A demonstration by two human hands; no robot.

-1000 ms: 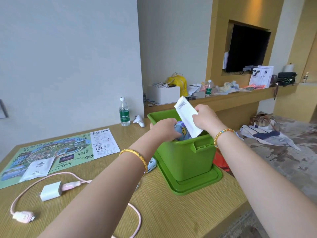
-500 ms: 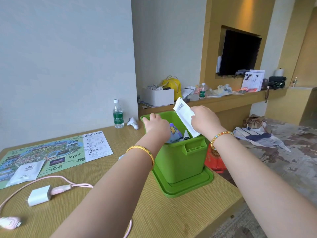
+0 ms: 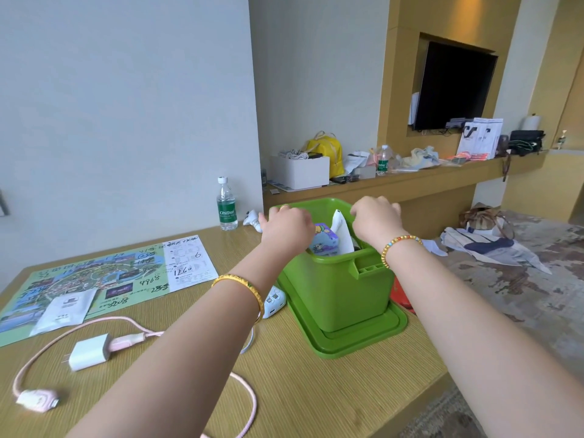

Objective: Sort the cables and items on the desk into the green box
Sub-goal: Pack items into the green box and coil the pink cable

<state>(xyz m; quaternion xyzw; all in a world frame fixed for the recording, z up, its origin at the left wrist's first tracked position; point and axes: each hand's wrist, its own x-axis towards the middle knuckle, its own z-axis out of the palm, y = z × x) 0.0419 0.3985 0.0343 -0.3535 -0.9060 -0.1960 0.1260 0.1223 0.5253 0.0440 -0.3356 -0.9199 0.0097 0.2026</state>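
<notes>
Both hands are over the green box [image 3: 339, 289], which stands in its shallow green tray [image 3: 363, 341] at the right end of the desk [image 3: 316, 390]. Left hand [image 3: 286, 227] sits above the box's left rim, back of hand toward the camera, fingers bent forward and down; whether they touch the rim cannot be told, and nothing is seen in them. Right hand [image 3: 374, 221] sits above the box's right side, fingers curled downward, just beside the top edge of a white paper packet [image 3: 343, 233]; whether the fingertips pinch the packet or hang clear of it cannot be told. The packet stands tilted inside the box, next to a blue and purple printed pack [image 3: 324, 243] also inside. Gold bangle [image 3: 243, 287] on the left wrist, beaded bracelet [image 3: 399, 245] on the right. On the desk outside the box: a white multi-port charger [image 3: 273, 301] touching or just beside the tray's left edge, partly hidden by the left forearm; a white plug adapter [image 3: 90, 350] with a pink cable [image 3: 132, 338] looping to a pink connector [image 3: 36, 399] near the front left edge; a white sachet [image 3: 64, 309] lying on a printed map sheet [image 3: 104, 273]; a water bottle [image 3: 227, 205] upright by the wall; a small white item [image 3: 252, 219] beside the bottle.
</notes>
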